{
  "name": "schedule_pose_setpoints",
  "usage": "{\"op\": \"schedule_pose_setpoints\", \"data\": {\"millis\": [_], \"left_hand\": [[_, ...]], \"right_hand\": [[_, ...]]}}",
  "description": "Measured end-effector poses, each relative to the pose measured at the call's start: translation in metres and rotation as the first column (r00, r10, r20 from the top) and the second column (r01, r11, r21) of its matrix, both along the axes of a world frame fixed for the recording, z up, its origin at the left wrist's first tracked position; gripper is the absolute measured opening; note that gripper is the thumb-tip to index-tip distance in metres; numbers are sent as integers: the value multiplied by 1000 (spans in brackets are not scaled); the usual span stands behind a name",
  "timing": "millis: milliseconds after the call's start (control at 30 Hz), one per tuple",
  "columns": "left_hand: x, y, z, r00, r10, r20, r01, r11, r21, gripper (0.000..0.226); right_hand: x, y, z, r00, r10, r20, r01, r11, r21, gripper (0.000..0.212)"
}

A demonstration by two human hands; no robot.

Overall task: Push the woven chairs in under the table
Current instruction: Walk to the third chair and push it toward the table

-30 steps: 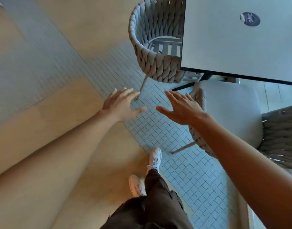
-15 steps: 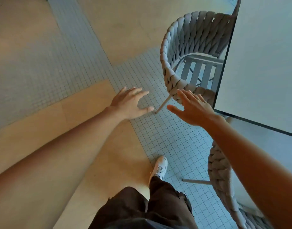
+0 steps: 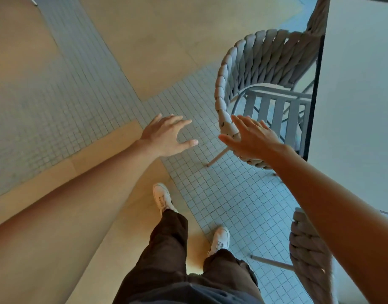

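Chair (image 3: 250,69) rim just beyond R hand (image 3: 252,139) fingers (image 3: 241,122).

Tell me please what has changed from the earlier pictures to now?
The person stepped forward toward the far woven chair, which now sits closer and larger in view; the near woven chair slid to the bottom right. The right hand now overlaps the far chair's rim; contact is unclear. The left hand remains open over the tiled floor. Nothing was taken hold of.
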State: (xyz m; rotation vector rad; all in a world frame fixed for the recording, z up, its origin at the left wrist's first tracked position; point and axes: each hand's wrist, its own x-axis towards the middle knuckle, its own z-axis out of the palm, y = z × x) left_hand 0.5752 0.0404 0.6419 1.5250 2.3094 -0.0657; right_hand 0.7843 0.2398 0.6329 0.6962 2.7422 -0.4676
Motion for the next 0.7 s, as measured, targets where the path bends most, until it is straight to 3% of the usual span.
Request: {"op": "schedule_pose_setpoints", "data": {"millis": [367, 700], "left_hand": [[-177, 82, 19, 979, -201, -22, 200, 980, -21, 87], [-286, 180, 21, 952, -303, -53, 303, 953, -4, 92]], "right_hand": [[-142, 36, 13, 983, -183, -9, 184, 981, 65, 99], [-230, 102, 16, 952, -305, -13, 305, 951, 57, 101]]}}
